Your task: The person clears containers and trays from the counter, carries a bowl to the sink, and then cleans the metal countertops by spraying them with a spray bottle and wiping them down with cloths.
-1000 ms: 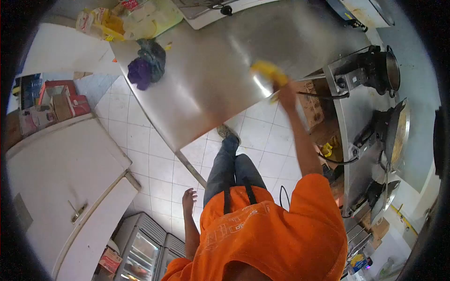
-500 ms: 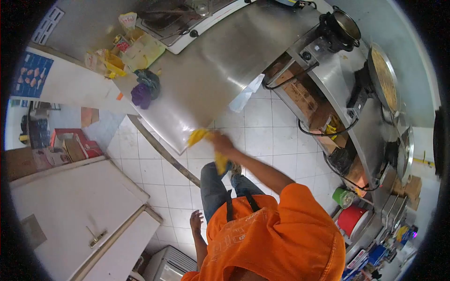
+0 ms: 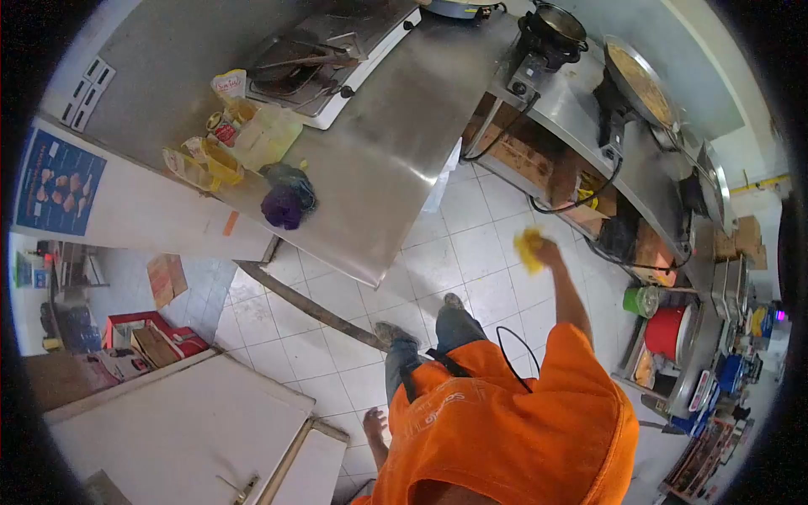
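Note:
My right hand [image 3: 550, 252] is closed around a yellow cloth [image 3: 528, 249], held out over the floor to the right of the steel table [image 3: 370, 202]. The cloth is apart from the tabletop and bunched up. Low by my left side hangs my left hand [image 3: 375, 420], with nothing in it and its fingers loosely apart. A dark and purple crumpled bundle [image 3: 286, 206] lies at the table's left edge. Close to it are yellow plastic bags [image 3: 215, 164] and a red can [image 3: 221, 130].
A white-edged stove [image 3: 337, 93] stands at the table's back. Along the right runs a steel counter with a black pot [image 3: 555, 29], a wide pan [image 3: 640, 80] and hanging black hoses. A white door-like panel [image 3: 194, 421] is at lower left; a dark strip [image 3: 311, 307] crosses the tiled floor.
My right hand has moved with the yellow cloth from the table's near corner to the right, away from the table. The view has shifted, and my left hand still hangs low.

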Available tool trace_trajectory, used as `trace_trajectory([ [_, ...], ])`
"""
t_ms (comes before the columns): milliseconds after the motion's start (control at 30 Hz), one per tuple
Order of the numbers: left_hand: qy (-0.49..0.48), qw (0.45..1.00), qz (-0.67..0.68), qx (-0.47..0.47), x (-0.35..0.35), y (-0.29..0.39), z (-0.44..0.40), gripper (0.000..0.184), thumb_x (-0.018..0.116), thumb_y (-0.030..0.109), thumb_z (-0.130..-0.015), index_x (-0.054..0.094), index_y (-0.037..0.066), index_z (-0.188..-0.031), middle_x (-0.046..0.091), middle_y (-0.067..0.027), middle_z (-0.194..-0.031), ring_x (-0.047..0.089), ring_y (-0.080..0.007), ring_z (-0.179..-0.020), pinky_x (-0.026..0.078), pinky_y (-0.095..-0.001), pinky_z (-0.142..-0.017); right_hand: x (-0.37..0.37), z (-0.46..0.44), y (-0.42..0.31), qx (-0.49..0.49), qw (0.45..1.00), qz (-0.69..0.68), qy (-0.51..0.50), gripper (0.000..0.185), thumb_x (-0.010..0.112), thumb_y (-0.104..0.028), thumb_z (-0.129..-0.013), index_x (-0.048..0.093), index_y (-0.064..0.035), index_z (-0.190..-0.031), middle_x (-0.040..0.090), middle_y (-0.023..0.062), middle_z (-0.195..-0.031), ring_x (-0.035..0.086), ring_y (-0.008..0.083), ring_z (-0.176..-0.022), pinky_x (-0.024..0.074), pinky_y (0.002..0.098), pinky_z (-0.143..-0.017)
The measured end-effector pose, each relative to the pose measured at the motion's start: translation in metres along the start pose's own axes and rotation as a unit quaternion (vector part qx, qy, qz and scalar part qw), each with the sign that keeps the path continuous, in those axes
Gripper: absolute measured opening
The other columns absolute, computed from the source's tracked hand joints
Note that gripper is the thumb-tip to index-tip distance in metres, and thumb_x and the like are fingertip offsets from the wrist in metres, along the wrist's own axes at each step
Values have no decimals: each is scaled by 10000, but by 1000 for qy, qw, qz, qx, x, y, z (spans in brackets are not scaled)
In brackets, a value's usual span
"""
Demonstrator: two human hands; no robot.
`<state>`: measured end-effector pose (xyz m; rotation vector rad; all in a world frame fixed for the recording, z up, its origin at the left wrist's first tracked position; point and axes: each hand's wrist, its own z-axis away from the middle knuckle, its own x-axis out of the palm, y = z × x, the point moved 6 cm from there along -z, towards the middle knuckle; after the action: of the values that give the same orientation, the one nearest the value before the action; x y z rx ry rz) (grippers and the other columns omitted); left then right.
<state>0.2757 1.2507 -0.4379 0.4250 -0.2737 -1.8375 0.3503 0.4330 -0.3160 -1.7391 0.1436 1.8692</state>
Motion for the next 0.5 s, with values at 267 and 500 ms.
trace_trajectory([
  [267,111,932,47,343,-9,337,18,265,524,215,-1004,607,30,-1176,654,-46,-1015,579,-121,-847,459,-264,-703,137,247,-3,229,944,-46,-233,417,706,-419,-772,722,-130,-1073,720,114,-1048,702,267,-918,596,394,-756],
  [500,-151,843,8,516,231,606,49,311,583,241,-977,596,29,-1205,618,-36,-1103,588,-147,-997,469,-290,-834,113,251,80,453,865,-134,-172,367,737,-378,-758,719,-87,-982,727,127,-937,725,267,-781,616,352,-635],
])
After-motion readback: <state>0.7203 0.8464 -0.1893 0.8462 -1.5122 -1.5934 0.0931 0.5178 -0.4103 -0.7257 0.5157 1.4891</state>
